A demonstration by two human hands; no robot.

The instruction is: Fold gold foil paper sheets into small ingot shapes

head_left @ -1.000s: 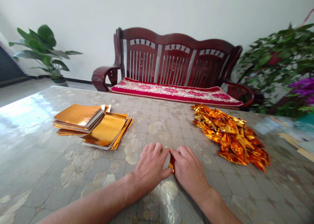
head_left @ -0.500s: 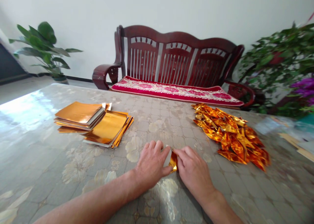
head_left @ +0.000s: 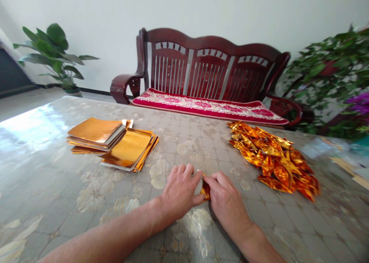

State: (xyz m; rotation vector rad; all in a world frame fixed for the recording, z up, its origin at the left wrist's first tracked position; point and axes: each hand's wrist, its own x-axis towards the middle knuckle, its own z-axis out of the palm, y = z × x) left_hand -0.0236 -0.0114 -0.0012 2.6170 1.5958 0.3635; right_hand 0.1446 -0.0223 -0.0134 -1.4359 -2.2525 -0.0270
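Note:
Between my hands, on the table, lies a partly folded sheet of gold foil paper (head_left: 205, 190), mostly hidden by fingers. My left hand (head_left: 182, 188) holds its left side, thumb and forefinger pressing on it. Along the right edge, my right hand (head_left: 225, 195) is closed, with its fingertips pinching the foil. Off to the left are two overlapping stacks of flat gold foil paper (head_left: 127, 149). A heap of folded foil ingots (head_left: 271, 159), shiny orange-gold, sits at the right.
A patterned cover lies over the table (head_left: 95, 217). Clear plastic bags (head_left: 325, 147) and tan strips (head_left: 350, 172) rest at the right edge. Beyond the table stands a dark wooden bench (head_left: 207, 70) with a red floral cushion. Potted plants (head_left: 56, 59) flank it.
My right fingers have shifted slightly in over the foil paper, and less of its gold face shows. The whole view has moved a little. Both hands keep their hold.

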